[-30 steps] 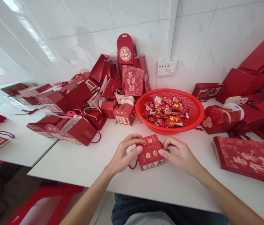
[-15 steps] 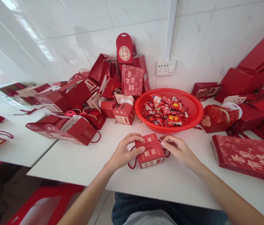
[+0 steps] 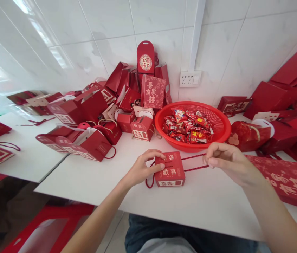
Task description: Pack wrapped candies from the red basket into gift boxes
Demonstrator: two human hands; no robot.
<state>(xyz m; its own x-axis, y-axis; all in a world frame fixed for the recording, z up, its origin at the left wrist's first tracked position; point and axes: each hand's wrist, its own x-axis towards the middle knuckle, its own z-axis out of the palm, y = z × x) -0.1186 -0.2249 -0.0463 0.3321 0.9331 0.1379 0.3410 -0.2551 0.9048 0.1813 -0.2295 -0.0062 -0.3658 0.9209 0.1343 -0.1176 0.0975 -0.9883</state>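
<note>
A small red gift box (image 3: 169, 178) with pale Chinese lettering stands on the white table before me. My left hand (image 3: 148, 167) grips its left side, thumb and fingers over the top. From the box's right side runs a dark red cord (image 3: 194, 169), pulled out in two nearly straight strands. The fingers of my right hand (image 3: 224, 161) are pinched on the far end of that cord, just above the table. A loop of the same cord hangs slack at the box's left side.
A red plastic basket (image 3: 160, 131) of wrapped snacks (image 3: 178, 116) stands behind the box. Red gift boxes (image 3: 91, 144) are heaped along the wall at left, with more (image 3: 275, 95) at right. A flat red box (image 3: 290, 179) lies beside my right forearm. The white table (image 3: 127, 200) ends near my lap.
My right hand has moved right, away from the box, drawing the cord out taut. My left hand stays on the box. The view has shifted slightly.
</note>
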